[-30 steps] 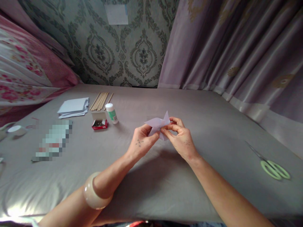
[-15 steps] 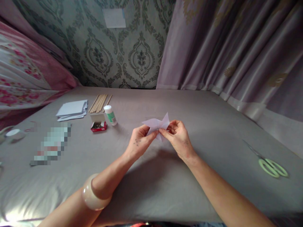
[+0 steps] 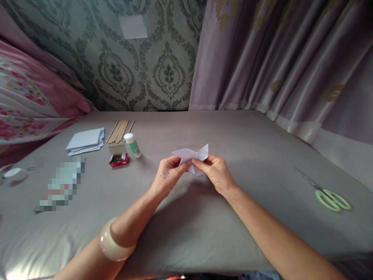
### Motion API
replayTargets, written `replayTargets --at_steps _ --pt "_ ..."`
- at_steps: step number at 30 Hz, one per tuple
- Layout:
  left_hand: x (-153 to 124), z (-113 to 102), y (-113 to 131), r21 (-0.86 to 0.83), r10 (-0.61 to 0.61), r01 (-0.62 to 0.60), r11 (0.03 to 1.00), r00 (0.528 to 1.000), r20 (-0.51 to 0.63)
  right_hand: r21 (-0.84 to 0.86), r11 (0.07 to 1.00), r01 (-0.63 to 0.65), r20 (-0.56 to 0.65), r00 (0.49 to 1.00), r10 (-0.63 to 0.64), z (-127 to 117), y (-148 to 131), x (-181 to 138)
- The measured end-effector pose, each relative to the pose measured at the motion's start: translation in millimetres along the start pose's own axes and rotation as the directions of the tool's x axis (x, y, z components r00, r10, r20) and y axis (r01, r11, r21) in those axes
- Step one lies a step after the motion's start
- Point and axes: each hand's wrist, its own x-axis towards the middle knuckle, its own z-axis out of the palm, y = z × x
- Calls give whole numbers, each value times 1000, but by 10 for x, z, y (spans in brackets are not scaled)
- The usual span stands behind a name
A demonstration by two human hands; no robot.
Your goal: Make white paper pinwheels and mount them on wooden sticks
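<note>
A white paper pinwheel (image 3: 192,155), with pointed corners sticking out, is held up between my two hands over the grey sheet. My left hand (image 3: 170,173) pinches its left side, thumb pressed near the centre. From the right, my right hand (image 3: 217,171) grips it too, its thumb close beside the left one at the middle. The fingers behind the paper are partly hidden, so I cannot tell whether anything small sits at the centre.
To the left lie a paper stack (image 3: 86,140), wooden sticks (image 3: 118,131), a glue stick (image 3: 133,146), an opened red box (image 3: 119,159) of small dark pieces, a blurred packet (image 3: 61,186) and a white tape roll (image 3: 14,175). Scissors (image 3: 332,199) with green handles lie at the right.
The view has shifted slightly, so the items on the sheet appear a little lower and further left. Both hands keep their hold on the paper, which is tilted slightly differently.
</note>
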Motion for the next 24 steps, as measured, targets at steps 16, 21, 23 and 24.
replayTargets --at_steps 16,21,23,24 --pt "34 -52 14 71 -88 93 993 994 -69 100 991 -87 12 996 86 28 -36 -5" --pt "35 -52 22 106 -87 95 990 994 -73 105 990 -97 22 995 95 17 -8 6" --pt "33 -51 21 107 -88 96 990 993 -75 96 990 -101 22 995 99 12 13 11" --pt "32 -49 21 102 -88 96 990 993 -76 91 991 -101 22 995 99 9 22 13"
